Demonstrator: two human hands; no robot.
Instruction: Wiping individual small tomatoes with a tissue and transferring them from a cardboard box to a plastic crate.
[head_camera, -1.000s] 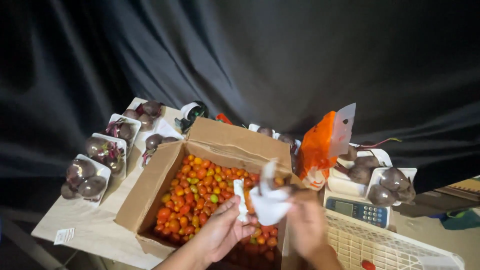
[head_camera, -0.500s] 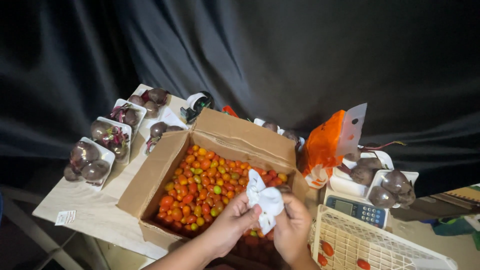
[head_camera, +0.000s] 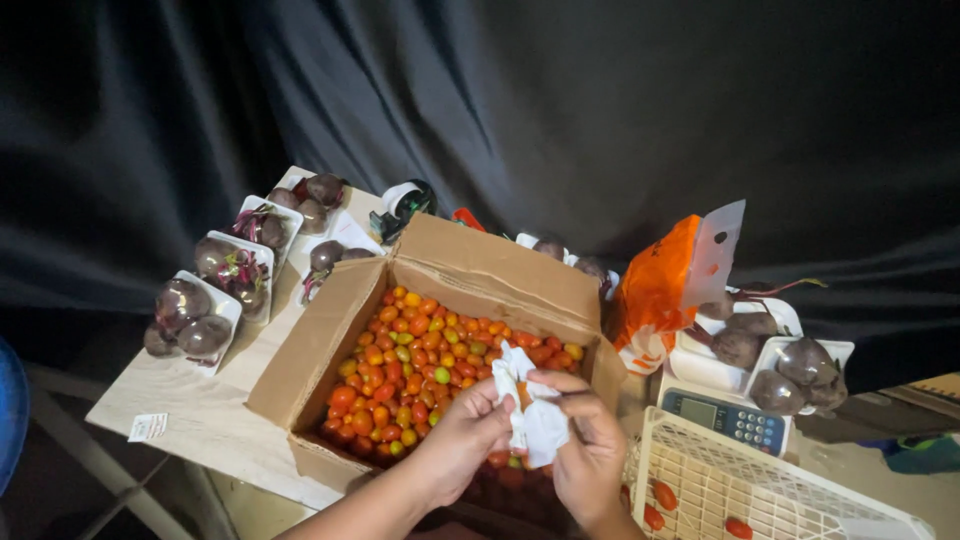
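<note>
Head view: white paper (head_camera: 535, 415) now lower, crumpled.

White basket (head_camera: 760, 490) cut off below.

Bare pale tabletop (head_camera: 205, 415) at lower left gives a way in, while the open brown cardboard box (head_camera: 320, 350) of small red and orange tomatoes fills the centre, white foam trays of dark beetroot (head_camera: 190, 315) line its left, and a white plastic basket (head_camera: 760, 490) blocks the lower right.
</note>
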